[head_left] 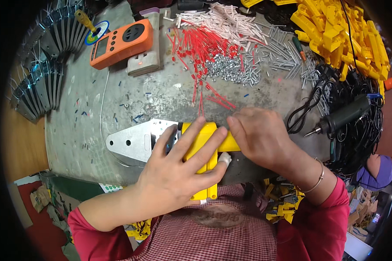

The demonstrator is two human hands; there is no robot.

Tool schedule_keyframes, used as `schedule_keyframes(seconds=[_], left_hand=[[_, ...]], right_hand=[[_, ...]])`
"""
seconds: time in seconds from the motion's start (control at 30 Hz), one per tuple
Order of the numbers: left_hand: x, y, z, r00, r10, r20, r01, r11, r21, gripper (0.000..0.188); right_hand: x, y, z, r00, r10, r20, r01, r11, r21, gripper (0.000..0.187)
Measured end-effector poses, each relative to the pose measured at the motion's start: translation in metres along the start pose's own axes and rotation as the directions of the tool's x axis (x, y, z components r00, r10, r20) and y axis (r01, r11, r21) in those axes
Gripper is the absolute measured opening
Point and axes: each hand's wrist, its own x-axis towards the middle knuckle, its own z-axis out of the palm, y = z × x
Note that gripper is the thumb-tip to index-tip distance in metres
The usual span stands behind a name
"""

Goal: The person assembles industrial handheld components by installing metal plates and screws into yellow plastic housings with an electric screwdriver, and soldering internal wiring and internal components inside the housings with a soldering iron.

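Observation:
A yellow plastic housing (200, 138) lies at the table's near edge, joined to a pointed grey metal plate (133, 141) with round holes. My left hand (174, 174) is laid across the housing, its fingers spread over the top and gripping it. White wrapping (225, 158) covers the tip of its thumb. From the housing a yellow arm (229, 143) sticks out to the right. My right hand (263, 137) is closed around that arm's far end, with the fingertips curled under and partly hidden. Thin red leads (201, 98) run down to the left fingertips.
Behind my hands lie piles of red leads (200, 43), small metal nuts (231, 69), long screws (287, 52) and white sleeves (222, 21). An orange meter (122, 43) stands at the back left. Yellow housings (335, 35) and a dark electric screwdriver (346, 115) are at right. Stacked metal plates (39, 89) line the left.

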Motion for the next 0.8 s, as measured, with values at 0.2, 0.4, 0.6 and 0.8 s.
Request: schedule_keyframes(seconds=[0.2,0.4,0.6,0.8], left_hand=[[-0.005,0.003,-0.003,1.0,-0.006,0.027,0.007,0.999,-0.043,0.052],[0.001,0.001,0.001,0.999,0.044,0.021,-0.043,0.999,-0.026,0.058],[0.0,0.028,0.019,0.99,0.033,-0.136,-0.037,0.999,-0.028,0.034],[-0.003,0.03,0.022,0.986,0.024,-0.165,-0.034,0.998,-0.062,0.024]], right_hand=[[0.019,0.027,-0.042,0.925,-0.373,0.071,0.379,0.898,-0.225,0.011],[0.035,0.06,-0.044,0.987,0.154,0.037,-0.15,0.984,-0.096,0.037],[0.045,0.059,-0.029,0.996,0.082,-0.047,-0.089,0.976,-0.2,0.028],[0.044,0.073,-0.044,0.918,0.396,0.034,-0.387,0.873,0.298,0.015]])
